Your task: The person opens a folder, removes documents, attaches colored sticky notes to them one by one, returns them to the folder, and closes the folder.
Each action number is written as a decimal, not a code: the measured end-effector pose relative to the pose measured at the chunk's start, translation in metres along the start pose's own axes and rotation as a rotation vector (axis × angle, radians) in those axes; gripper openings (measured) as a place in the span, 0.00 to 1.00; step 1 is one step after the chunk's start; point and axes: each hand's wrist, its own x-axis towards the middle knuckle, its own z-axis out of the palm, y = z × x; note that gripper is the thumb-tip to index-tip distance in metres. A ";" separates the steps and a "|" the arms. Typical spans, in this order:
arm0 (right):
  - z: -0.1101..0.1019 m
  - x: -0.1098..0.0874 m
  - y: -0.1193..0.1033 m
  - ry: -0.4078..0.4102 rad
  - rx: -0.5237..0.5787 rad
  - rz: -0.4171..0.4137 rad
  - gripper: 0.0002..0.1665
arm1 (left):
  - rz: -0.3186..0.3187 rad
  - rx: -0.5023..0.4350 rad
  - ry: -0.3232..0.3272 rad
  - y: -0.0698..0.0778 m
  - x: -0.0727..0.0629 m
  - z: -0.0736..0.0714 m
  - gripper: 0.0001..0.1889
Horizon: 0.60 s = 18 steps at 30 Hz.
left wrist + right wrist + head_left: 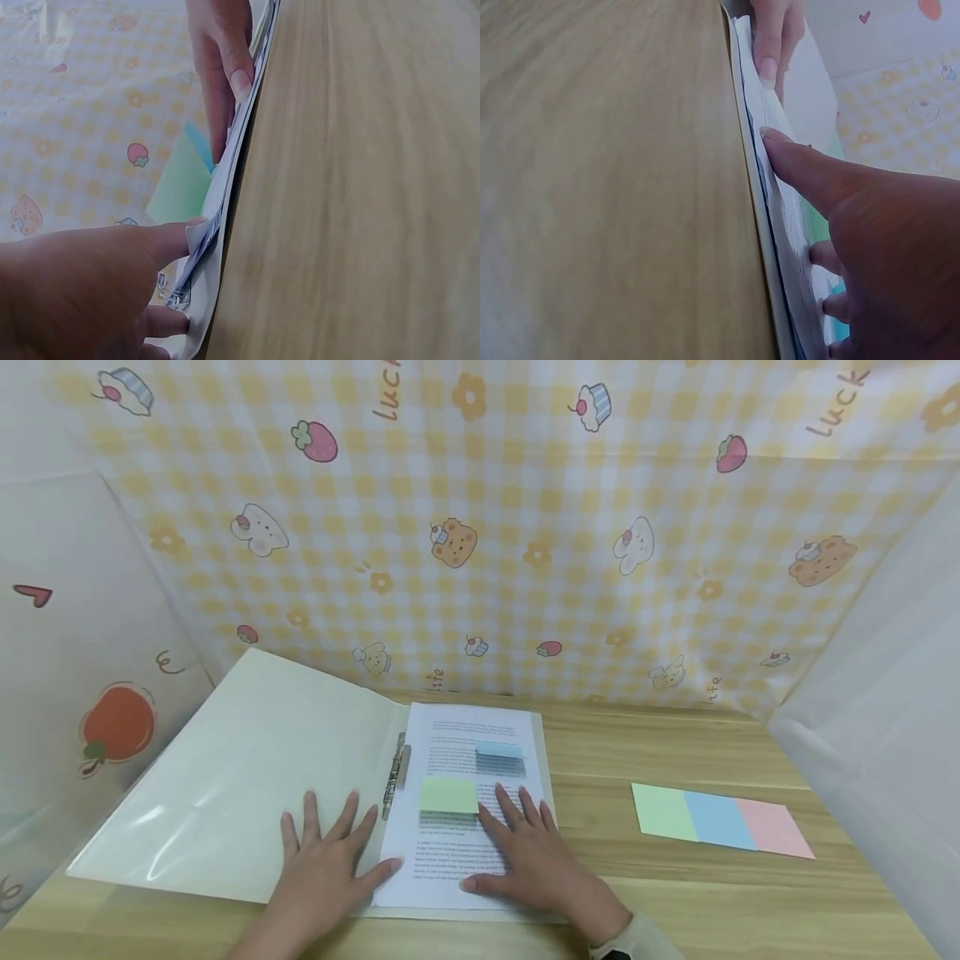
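A white ring binder lies opened out, its cover to the left and a stack of printed paper on the right. Along the spine runs a metal clip. On the top sheet are a green sticky note and a blue sticky note, their lower edges lifted. My left hand rests with fingers spread on the inside cover, thumb on the paper's left edge. My right hand lies flat on the page's lower right, its index fingertip beside the green note. Neither hand grips anything.
To the right on the wooden table lies a strip of green, blue and pink sticky notes. A checked, cartoon-printed cloth hangs behind, and white sheets close off both sides.
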 end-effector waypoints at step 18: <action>0.001 0.001 0.002 -0.044 -0.004 0.010 0.55 | -0.008 -0.006 -0.167 -0.004 0.011 -0.022 0.36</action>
